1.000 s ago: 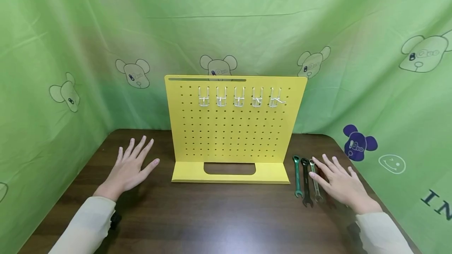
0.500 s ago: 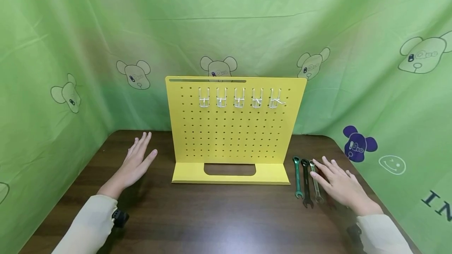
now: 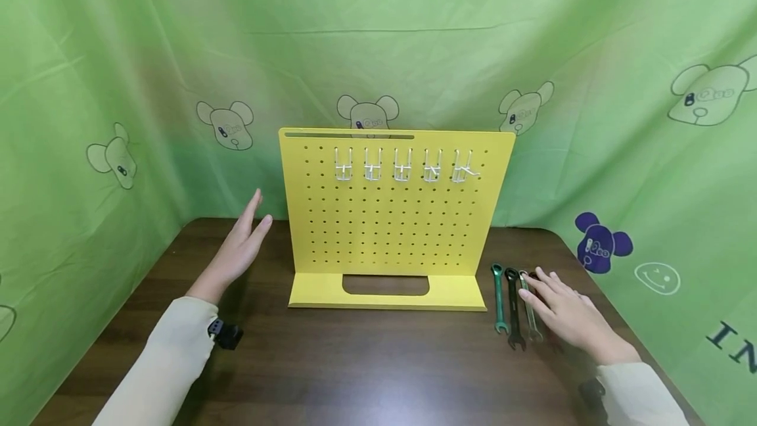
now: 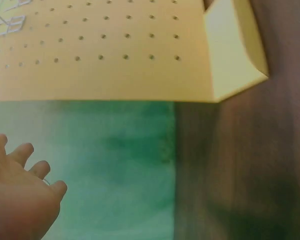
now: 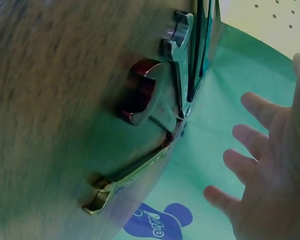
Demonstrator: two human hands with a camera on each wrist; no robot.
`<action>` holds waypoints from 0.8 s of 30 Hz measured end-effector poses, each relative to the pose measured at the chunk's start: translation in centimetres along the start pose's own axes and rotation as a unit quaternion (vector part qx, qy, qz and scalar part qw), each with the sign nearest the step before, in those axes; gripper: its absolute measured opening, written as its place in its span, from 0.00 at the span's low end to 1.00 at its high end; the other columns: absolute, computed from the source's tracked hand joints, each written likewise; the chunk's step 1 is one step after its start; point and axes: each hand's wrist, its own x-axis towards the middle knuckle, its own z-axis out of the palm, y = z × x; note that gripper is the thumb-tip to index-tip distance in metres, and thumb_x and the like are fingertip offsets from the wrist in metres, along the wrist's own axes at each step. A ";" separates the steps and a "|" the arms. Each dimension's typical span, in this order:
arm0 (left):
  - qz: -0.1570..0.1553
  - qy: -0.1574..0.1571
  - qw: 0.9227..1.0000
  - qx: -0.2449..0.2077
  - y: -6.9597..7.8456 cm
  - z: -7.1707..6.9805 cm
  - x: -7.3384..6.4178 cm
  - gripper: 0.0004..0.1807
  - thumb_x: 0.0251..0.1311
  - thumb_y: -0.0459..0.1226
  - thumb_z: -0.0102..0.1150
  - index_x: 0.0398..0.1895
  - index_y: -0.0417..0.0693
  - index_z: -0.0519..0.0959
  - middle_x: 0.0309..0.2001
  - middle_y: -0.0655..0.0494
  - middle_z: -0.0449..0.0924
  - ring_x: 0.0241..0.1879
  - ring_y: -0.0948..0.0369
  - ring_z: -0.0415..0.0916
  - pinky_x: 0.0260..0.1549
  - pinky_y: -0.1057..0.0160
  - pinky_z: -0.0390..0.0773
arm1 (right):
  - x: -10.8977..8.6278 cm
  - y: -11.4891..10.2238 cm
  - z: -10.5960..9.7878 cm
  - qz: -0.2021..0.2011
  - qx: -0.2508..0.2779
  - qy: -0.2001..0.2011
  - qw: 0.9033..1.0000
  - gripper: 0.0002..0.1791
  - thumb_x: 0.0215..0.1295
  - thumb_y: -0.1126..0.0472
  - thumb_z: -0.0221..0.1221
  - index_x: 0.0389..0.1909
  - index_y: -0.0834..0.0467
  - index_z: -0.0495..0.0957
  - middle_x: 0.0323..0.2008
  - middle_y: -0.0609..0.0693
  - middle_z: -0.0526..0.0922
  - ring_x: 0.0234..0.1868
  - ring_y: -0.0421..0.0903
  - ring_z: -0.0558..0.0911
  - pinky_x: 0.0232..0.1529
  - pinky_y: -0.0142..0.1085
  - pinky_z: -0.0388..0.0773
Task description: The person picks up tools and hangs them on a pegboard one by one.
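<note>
My left hand (image 3: 239, 245), fingers straight and palm turned sideways, is held left of a yellow pegboard (image 3: 387, 222) and touches nothing. The right hand (image 3: 564, 311) hovers over a row of combination wrenches at the table's right, fingers loosely extended and holding nothing. From left to right lie a green wrench (image 3: 499, 298), a black wrench (image 3: 514, 311) and a silver wrench (image 3: 535, 329). In the right wrist view a red wrench (image 5: 162, 116) and a gold-coloured wrench (image 5: 135, 175) also show; the hand largely hides these in the head view.
Several white wire hooks (image 3: 402, 166) hang in a row near the pegboard's top. The board stands on its own yellow base (image 3: 319, 291) on a dark wooden table (image 3: 367, 360). A green printed curtain (image 3: 378, 51) encloses the back and sides.
My left hand has turned from palm-down to edge-on and moved up and slightly right, closer to the pegboard. The right hand stays over the wrenches with only a slight shift of its fingers.
</note>
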 end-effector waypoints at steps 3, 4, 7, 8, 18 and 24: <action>-0.002 0.014 1.000 -0.019 0.9 0.1 0.9 0.37 0.78 0.56 0.37 0.81 0.67 0.33 0.80 0.53 0.38 0.78 0.50 0.35 0.71 0.35 0.42 | -0.1 -0.2 0.0 -0.001 0.006 0.000 1.000 0.35 0.79 0.40 0.43 0.72 0.62 0.66 0.72 0.68 0.59 0.71 0.72 0.58 0.56 0.73 0.59; -0.003 0.020 0.999 -0.026 1.3 0.1 1.3 0.37 0.77 0.57 0.37 0.81 0.67 0.33 0.80 0.54 0.39 0.78 0.51 0.36 0.71 0.36 0.42 | -0.1 -0.2 0.0 -0.001 0.009 0.000 1.000 0.34 0.79 0.40 0.43 0.72 0.61 0.67 0.72 0.68 0.59 0.71 0.72 0.58 0.56 0.73 0.59; 0.001 0.038 0.998 -0.048 2.2 0.1 2.2 0.37 0.78 0.56 0.37 0.81 0.67 0.36 0.80 0.56 0.41 0.78 0.52 0.39 0.72 0.38 0.44 | -0.1 -0.4 -0.1 -0.001 0.014 -0.002 1.000 0.34 0.79 0.40 0.42 0.72 0.61 0.67 0.73 0.68 0.59 0.71 0.71 0.58 0.57 0.73 0.58; 0.005 0.045 0.997 -0.056 2.4 0.1 2.6 0.37 0.78 0.55 0.38 0.81 0.65 0.37 0.80 0.55 0.42 0.77 0.52 0.40 0.72 0.40 0.45 | -0.1 -0.4 -0.1 -0.001 0.016 -0.003 1.000 0.35 0.79 0.40 0.42 0.72 0.61 0.67 0.73 0.68 0.59 0.71 0.71 0.58 0.57 0.73 0.58; 0.038 0.121 0.983 -0.133 5.7 0.2 6.0 0.33 0.77 0.44 0.49 0.79 0.48 0.52 0.73 0.44 0.59 0.72 0.50 0.58 0.71 0.53 0.56 | 0.1 -0.9 0.2 -0.009 0.052 -0.003 0.999 0.33 0.79 0.43 0.46 0.68 0.66 0.69 0.71 0.72 0.59 0.69 0.74 0.58 0.59 0.74 0.57; 0.035 0.156 0.975 -0.155 7.4 0.1 7.7 0.31 0.74 0.42 0.55 0.76 0.48 0.58 0.68 0.47 0.66 0.66 0.53 0.65 0.67 0.58 0.65 | 0.2 -1.3 0.3 -0.030 0.081 0.009 0.996 0.31 0.78 0.47 0.50 0.64 0.70 0.71 0.69 0.74 0.60 0.67 0.75 0.60 0.60 0.72 0.59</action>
